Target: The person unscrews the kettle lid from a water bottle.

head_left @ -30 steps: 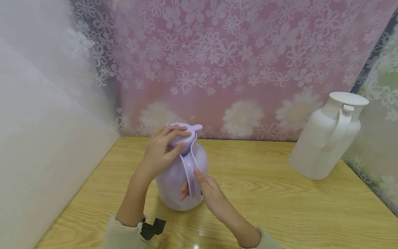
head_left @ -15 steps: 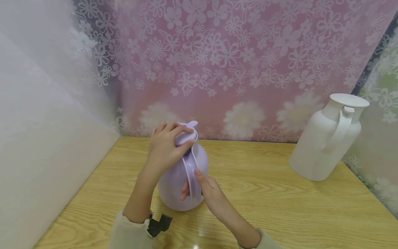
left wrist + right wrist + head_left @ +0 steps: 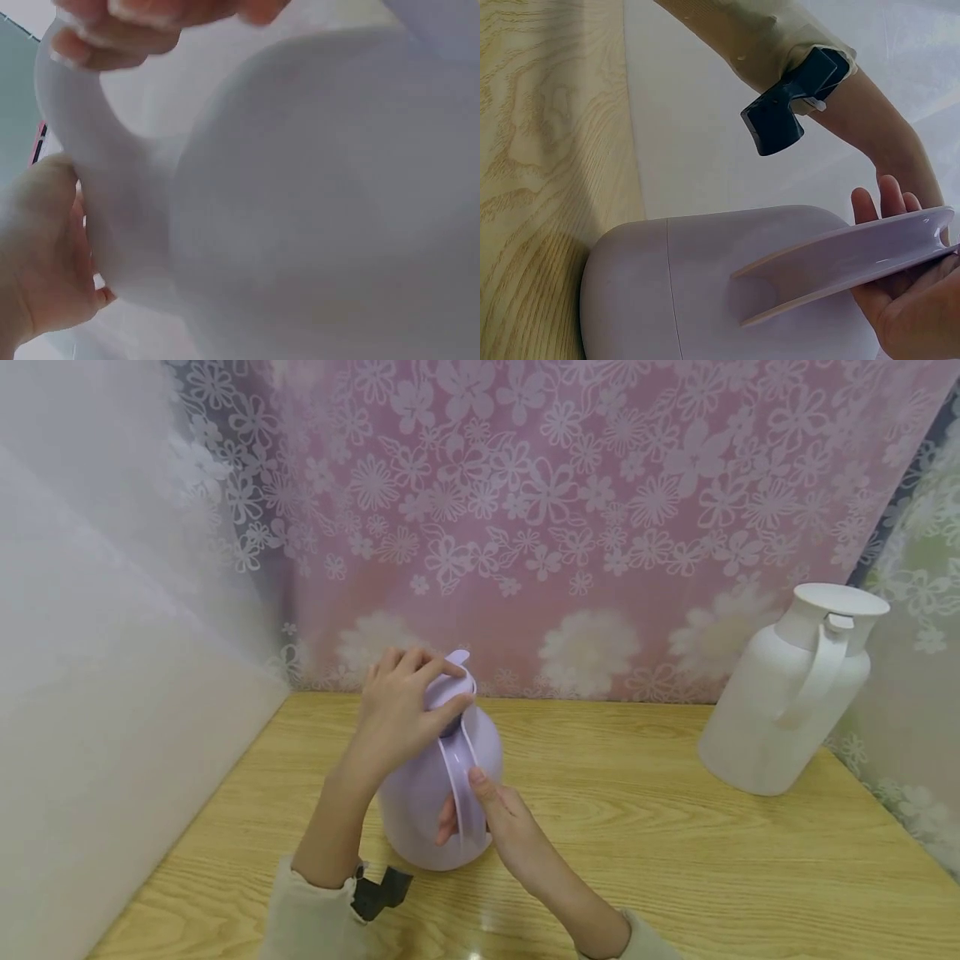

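A lilac thermos jug (image 3: 411,814) stands upright on the wooden table in the head view. My left hand (image 3: 401,710) grips its round lid (image 3: 444,693) from above, thumb on the near side and fingers over the top. A small tab (image 3: 458,657) on the lid points away from me. With my right hand (image 3: 512,831) I hold the jug's handle (image 3: 459,768), thumb along its outside. The right wrist view shows the handle (image 3: 832,262) with fingers behind it. Close up in the left wrist view, the jug's body (image 3: 322,187) fills most of the frame.
A white thermos jug (image 3: 780,710) stands at the table's right side, its handle facing me. Pink flowered cloth (image 3: 570,527) hangs behind the wooden table (image 3: 600,752). A pale wall (image 3: 135,693) runs along the left edge.
My left hand has turned the lid, and its tab has swung from pointing right to pointing away, counterclockwise from above. The left forearm has shifted slightly right. My right hand stays on the handle.
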Action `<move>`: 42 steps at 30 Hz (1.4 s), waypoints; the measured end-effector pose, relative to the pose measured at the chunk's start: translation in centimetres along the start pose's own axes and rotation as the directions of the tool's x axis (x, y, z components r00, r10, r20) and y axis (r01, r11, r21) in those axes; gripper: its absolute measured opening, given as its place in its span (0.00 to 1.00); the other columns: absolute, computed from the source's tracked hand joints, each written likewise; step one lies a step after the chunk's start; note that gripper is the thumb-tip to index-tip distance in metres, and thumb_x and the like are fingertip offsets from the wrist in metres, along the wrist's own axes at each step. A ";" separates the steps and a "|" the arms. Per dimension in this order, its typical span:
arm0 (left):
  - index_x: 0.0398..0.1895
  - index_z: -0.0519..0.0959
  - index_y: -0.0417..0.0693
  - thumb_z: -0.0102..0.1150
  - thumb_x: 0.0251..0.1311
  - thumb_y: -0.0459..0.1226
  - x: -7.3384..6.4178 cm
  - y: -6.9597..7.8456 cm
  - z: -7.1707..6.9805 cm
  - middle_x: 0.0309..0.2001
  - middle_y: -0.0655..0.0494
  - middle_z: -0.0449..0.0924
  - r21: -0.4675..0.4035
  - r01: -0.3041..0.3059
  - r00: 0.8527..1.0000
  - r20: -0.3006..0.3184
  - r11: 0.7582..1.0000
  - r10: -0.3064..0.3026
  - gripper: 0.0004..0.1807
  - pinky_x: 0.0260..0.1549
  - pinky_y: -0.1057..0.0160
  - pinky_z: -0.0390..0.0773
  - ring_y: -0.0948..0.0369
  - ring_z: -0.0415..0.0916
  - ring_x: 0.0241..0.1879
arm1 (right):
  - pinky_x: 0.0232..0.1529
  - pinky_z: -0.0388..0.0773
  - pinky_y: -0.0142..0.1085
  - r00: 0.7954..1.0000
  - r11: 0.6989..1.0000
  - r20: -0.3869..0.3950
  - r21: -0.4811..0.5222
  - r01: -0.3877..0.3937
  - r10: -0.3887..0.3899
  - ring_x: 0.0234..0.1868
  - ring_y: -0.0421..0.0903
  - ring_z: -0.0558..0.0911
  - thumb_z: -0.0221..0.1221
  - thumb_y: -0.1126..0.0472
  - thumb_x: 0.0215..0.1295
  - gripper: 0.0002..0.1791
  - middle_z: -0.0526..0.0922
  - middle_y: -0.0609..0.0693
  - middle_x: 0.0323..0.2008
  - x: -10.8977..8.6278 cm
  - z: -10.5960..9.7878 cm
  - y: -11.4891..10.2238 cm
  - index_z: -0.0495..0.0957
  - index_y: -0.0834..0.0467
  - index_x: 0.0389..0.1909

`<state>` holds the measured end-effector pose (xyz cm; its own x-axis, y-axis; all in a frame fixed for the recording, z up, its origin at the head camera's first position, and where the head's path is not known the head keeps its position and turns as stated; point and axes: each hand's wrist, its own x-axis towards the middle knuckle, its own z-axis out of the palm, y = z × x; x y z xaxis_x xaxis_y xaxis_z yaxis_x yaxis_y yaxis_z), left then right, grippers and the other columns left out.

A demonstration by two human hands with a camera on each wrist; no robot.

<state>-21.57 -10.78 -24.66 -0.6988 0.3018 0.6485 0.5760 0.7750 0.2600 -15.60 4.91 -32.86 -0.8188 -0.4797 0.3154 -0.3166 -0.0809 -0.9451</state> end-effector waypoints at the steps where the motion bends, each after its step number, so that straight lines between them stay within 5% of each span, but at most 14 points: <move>1: 0.41 0.81 0.55 0.61 0.53 0.53 -0.1 -0.4 -0.1 0.42 0.61 0.73 -0.031 -0.023 1.000 0.006 0.999 0.023 0.17 0.44 0.52 0.61 0.57 0.63 0.46 | 0.38 0.74 0.40 1.000 1.000 0.001 -0.002 0.003 -0.003 0.30 0.51 0.80 0.28 0.49 0.75 0.35 0.80 0.57 0.23 0.0 0.1 0.0 0.75 0.70 0.29; 5: 0.44 0.79 0.53 0.61 0.56 0.47 -1.0 -2.2 -0.3 0.50 0.59 0.72 -0.226 -0.105 0.994 0.002 0.969 0.109 0.15 0.49 0.52 0.63 0.59 0.62 0.53 | 0.38 0.74 0.39 1.000 1.000 0.003 -0.003 0.010 -0.010 0.30 0.50 0.80 0.28 0.50 0.75 0.35 0.80 0.58 0.23 -0.1 0.5 -0.1 0.75 0.71 0.29; 10: 0.48 0.77 0.48 0.60 0.56 0.37 -2.1 -4.5 -0.1 0.56 0.55 0.70 -0.465 -0.182 0.983 -0.052 0.866 0.178 0.15 0.54 0.53 0.63 0.57 0.59 0.61 | 0.39 0.74 0.37 1.000 1.000 -0.004 -0.005 0.015 -0.015 0.30 0.50 0.80 0.28 0.50 0.75 0.34 0.80 0.58 0.23 -0.2 1.0 -0.2 0.75 0.70 0.29; 14: 0.50 0.76 0.47 0.58 0.58 0.36 -2.8 -5.4 0.1 0.59 0.53 0.69 -0.553 -0.197 0.979 -0.063 0.810 0.195 0.16 0.57 0.54 0.60 0.56 0.57 0.63 | 0.39 0.74 0.38 1.000 1.000 -0.006 -0.009 0.014 -0.014 0.30 0.51 0.80 0.29 0.51 0.75 0.33 0.80 0.57 0.23 -0.2 1.3 -0.3 0.75 0.70 0.29; 19: 0.51 0.76 0.43 0.59 0.56 0.30 -3.1 -5.5 0.1 0.59 0.49 0.69 -0.585 -0.199 0.979 -0.077 0.787 0.190 0.18 0.58 0.51 0.58 0.53 0.56 0.63 | 0.39 0.75 0.38 1.000 1.000 -0.011 -0.010 0.018 -0.018 0.30 0.51 0.80 0.28 0.50 0.75 0.34 0.80 0.58 0.23 -0.2 1.7 -0.5 0.75 0.70 0.29; 26: 0.48 0.78 0.44 0.64 0.51 0.30 -3.1 -4.7 -0.3 0.54 0.54 0.73 -0.555 -0.154 0.988 -0.102 0.817 0.117 0.18 0.59 0.56 0.57 0.54 0.59 0.61 | 0.38 0.75 0.38 0.999 0.999 -0.024 -0.014 0.037 -0.038 0.29 0.49 0.80 0.28 0.51 0.76 0.34 0.80 0.60 0.22 -0.3 2.1 -0.6 0.75 0.71 0.28; 34: 0.43 0.81 0.50 0.69 0.47 0.41 -3.0 -3.5 -0.8 0.48 0.59 0.75 -0.387 -0.071 0.993 -0.114 0.919 0.028 0.17 0.47 0.56 0.66 0.59 0.63 0.49 | 0.38 0.75 0.39 0.999 1.000 -0.036 -0.015 0.023 -0.023 0.29 0.50 0.80 0.28 0.50 0.75 0.34 0.80 0.59 0.23 -0.4 2.7 -0.9 0.74 0.71 0.28; 42: 0.39 0.81 0.53 0.71 0.42 0.49 -2.6 -2.2 -1.6 0.40 0.60 0.74 -0.222 0.027 0.994 -0.100 0.975 -0.050 0.20 0.37 0.57 0.66 0.58 0.61 0.39 | 0.38 0.75 0.39 0.999 1.000 -0.048 -0.015 0.013 -0.014 0.30 0.49 0.80 0.28 0.50 0.75 0.34 0.80 0.59 0.23 -0.5 3.2 -1.1 0.74 0.71 0.29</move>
<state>-20.35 -14.16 -25.74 -0.6806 0.2054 0.7032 0.6368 0.6404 0.4293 -13.29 2.44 -32.31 -0.8363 -0.4362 0.3323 -0.3346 -0.0742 -0.9394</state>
